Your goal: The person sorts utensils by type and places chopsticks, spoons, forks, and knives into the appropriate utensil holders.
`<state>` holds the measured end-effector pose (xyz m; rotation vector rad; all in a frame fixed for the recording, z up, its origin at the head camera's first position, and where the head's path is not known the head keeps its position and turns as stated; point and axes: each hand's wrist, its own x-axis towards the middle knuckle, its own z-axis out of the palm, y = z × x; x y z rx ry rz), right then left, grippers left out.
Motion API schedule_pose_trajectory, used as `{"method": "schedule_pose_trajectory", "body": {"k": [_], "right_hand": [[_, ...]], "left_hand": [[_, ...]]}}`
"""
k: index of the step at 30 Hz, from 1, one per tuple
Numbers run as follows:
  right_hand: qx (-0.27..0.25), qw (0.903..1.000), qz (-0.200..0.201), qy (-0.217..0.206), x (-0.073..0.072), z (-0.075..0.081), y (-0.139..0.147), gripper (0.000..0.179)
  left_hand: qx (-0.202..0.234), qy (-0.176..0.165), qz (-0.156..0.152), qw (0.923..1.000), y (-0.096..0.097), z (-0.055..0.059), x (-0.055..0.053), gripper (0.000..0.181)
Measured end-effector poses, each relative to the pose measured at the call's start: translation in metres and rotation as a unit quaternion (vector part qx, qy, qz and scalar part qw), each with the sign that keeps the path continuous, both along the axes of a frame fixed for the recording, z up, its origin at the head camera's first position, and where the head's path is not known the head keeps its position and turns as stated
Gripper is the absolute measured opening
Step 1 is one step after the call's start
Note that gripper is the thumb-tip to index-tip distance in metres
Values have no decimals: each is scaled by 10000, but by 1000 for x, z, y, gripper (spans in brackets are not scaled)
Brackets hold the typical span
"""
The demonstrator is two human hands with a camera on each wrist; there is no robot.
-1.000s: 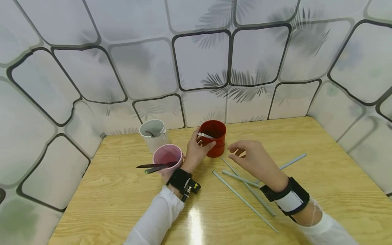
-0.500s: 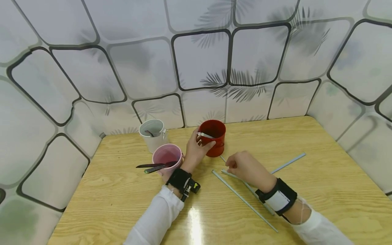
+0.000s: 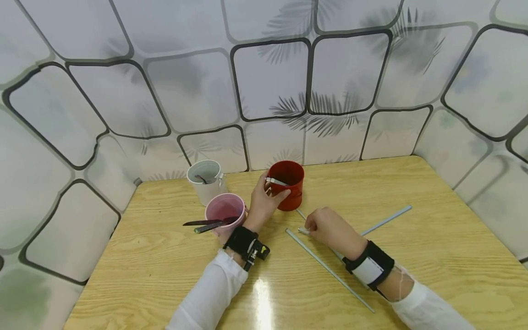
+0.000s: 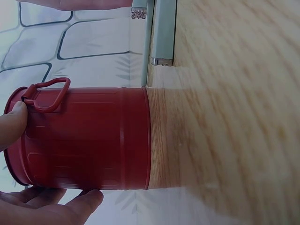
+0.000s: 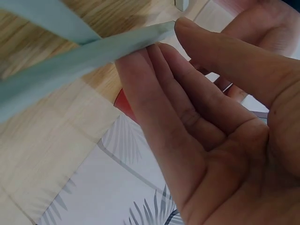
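Note:
My left hand grips the red bucket near its rim, thumb on the near side. In the left wrist view the red bucket stands on the table, its small wire handle showing under the thumb. A piece with a pale, silvery end leans over the rim inside it. To the right, my right hand pinches a pale blue-green chopstick near its end, between thumb and fingertips. Another chopstick lies in front, and a bluer one sticks out beyond the hand.
A pink bucket with dark-handled cutlery stands left of the red one, partly behind my left wrist. Behind it is a white bucket with a dark handle inside. A patterned wall borders the wooden table.
My right hand has come down and slightly toward me from beside the red bucket and now pinches a chopstick on the table. The left hand and the buckets stay put.

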<state>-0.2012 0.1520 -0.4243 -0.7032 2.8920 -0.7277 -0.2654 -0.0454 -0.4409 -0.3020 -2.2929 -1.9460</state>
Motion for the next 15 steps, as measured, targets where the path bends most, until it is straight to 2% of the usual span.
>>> {"method": "schedule_pose_trajectory", "body": {"k": [10, 15], "right_hand": [[52, 9999, -45, -129, -1, -5, -1, 15], [11, 10000, 55, 49, 0, -6, 0, 20]], "left_hand": [[-7, 83, 2, 10000, 0, 0, 1, 73], [-12, 48, 41, 10000, 0, 0, 1, 74]]}}
